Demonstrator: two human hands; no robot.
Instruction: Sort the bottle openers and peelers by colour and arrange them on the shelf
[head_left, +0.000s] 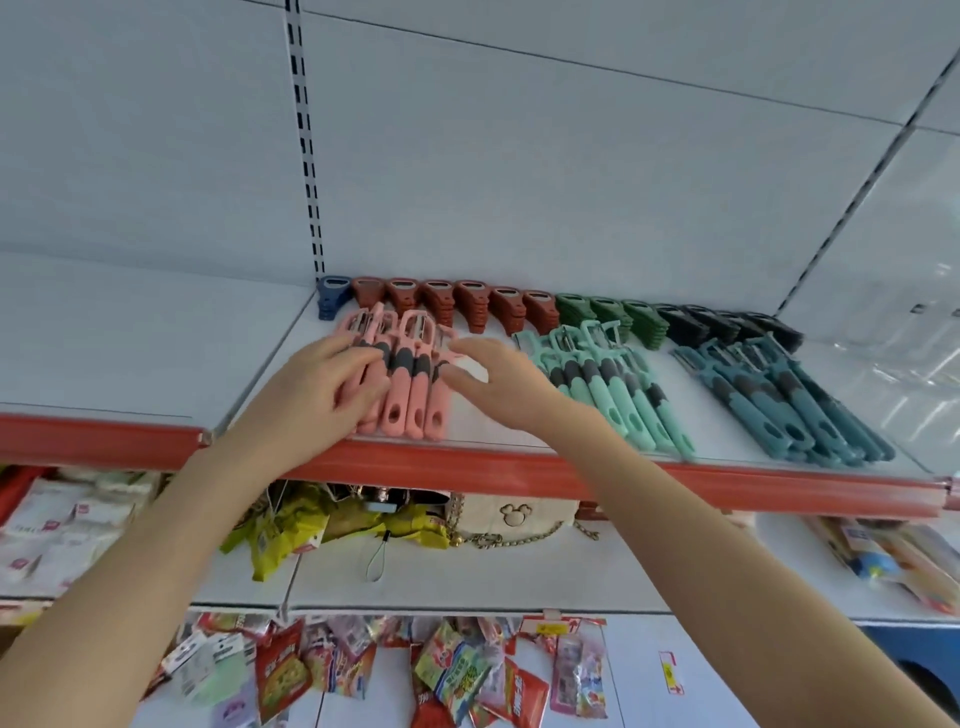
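Note:
Along the back of the white shelf (519, 441) runs a row of bottle openers: one blue (334, 295), several red-brown (457, 304), dark green (608, 316) and black (727, 325). In front lie three groups of peelers: pink (410, 384), mint green (613, 384) and dark teal (779, 400). My left hand (317, 395) rests flat on the left side of the pink peelers. My right hand (498, 382) hovers with fingers spread at the right edge of the pink group, its fingertips touching the rightmost pink handle.
The shelf has a red front rail (571, 478). Below it sit yellow snack packets (291, 530), a white quilted bag with a chain (514, 514) and hanging packets (467, 670). Clear plastic wrap (914, 358) lies at the shelf's right end.

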